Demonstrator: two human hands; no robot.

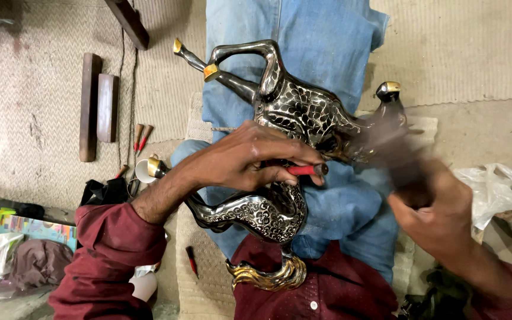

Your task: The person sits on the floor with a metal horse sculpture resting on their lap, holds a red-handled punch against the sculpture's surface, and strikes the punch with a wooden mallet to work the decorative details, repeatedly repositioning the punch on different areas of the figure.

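A shiny metal horse (280,112) lies on the person's blue lap (327,41), the left hand (244,157) rests on it with fingers pinching a red-handled tool (306,170), and the blurry right hand (440,207) grips a dark tool (395,151), fingers curled around it.

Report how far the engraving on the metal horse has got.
Done: scroll patterning already covers the metal horse on its body and on the curved part nearest the person. In hand: the left hand holds a red-handled chisel against the figure, while the right hand swings a blurred striking tool. Left: the smooth legs show no pattern; how much more is meant cannot be told.
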